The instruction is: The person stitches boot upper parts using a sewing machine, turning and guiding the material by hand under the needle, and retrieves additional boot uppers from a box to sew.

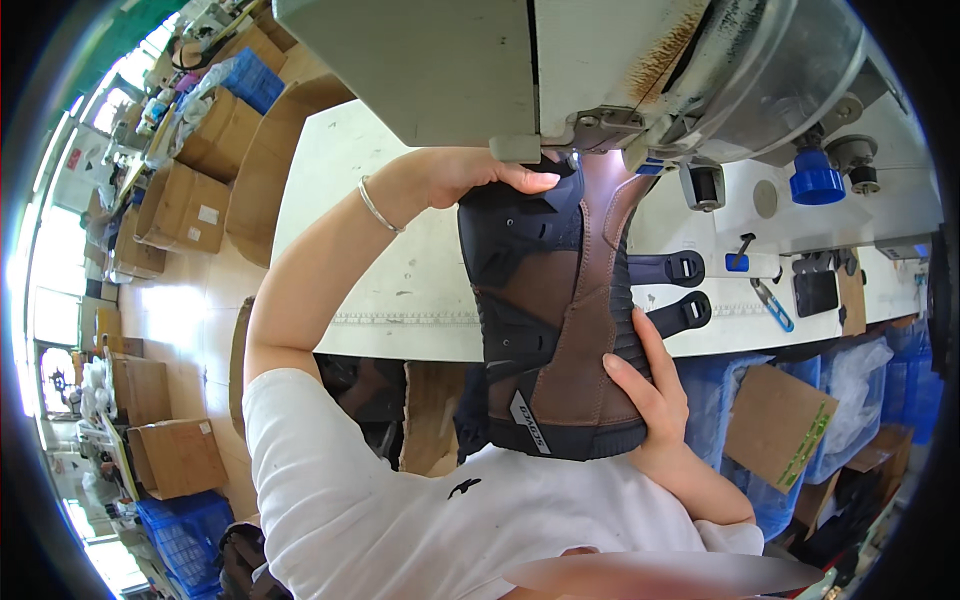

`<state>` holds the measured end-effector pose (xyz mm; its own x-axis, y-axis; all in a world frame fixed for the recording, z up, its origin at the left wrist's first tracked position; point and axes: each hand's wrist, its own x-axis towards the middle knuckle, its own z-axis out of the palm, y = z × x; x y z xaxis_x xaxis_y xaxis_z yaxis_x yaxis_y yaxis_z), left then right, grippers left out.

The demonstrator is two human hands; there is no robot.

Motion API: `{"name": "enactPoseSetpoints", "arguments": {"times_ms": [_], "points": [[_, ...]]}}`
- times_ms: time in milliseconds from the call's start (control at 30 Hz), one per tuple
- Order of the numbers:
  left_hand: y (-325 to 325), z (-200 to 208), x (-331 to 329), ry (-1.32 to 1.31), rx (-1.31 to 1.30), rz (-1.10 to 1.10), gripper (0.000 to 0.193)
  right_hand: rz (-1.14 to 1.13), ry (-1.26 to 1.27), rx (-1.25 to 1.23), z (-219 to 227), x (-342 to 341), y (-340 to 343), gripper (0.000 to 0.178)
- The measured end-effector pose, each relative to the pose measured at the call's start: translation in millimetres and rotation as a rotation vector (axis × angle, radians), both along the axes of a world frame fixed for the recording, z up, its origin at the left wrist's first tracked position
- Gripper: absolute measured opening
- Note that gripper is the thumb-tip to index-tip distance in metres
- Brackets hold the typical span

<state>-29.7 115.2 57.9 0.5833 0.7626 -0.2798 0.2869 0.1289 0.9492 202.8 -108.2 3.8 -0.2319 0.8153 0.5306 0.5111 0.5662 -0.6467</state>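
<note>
A brown and black boot upper (560, 340) lies lengthwise between me and a machine, its far end under the machine's head beside a small bright light. My left hand (490, 178) grips the far left edge, thumb on top and the other fingers mostly hidden. Around the near right edge curls my right hand (655, 400), with thumb and a finger on the brown leather and the rest out of sight. Two black straps with slotted ends, an upper strap (668, 268) and a lower strap (682, 314), stick out to the right of the boot upper.
The pale machine head (440, 70) overhangs the white worktable (345, 250). A blue knob (817, 178) hangs at its right. Blue-handled snips (773, 306) and a black flat object (816, 292) lie on the right. Cardboard boxes (180, 208) stand left; blue bins (705, 385) sit below the table.
</note>
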Motion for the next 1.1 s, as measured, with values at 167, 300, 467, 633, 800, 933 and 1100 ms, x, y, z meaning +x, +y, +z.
{"name": "enactPoseSetpoints", "arguments": {"times_ms": [167,300,467,633,800,933,1100], "points": [[-3.9,13.2,3.3,0.073,-0.066,0.001,0.048,0.016,0.012,0.021,3.3,-3.5,3.4,0.045],[5.0,4.8,-12.7,0.008,0.131,-0.062,0.041,0.014,0.056,0.0,9.6,-8.3,9.5,0.046],[18.7,-5.2,-13.0,-0.156,0.039,-0.074,0.036,0.002,0.048,-0.015,13.6,-12.5,9.7,0.049],[22.8,-3.8,-9.0,-0.154,-0.062,-0.055,0.042,0.025,0.024,-0.012,16.0,-11.6,12.1,0.054],[22.1,-0.4,-7.0,-0.066,-0.004,-0.004,0.045,0.021,0.022,-0.013,21.4,-17.5,14.3,0.058],[22.3,-3.0,-10.7,-0.101,-0.026,0.007,0.045,0.017,0.021,-0.018,26.1,-16.4,15.8,0.056],[14.3,0.0,-10.3,-0.086,-0.031,0.024,0.042,-0.017,0.05,-0.01,25.5,-8.8,20.9,0.046]]}}
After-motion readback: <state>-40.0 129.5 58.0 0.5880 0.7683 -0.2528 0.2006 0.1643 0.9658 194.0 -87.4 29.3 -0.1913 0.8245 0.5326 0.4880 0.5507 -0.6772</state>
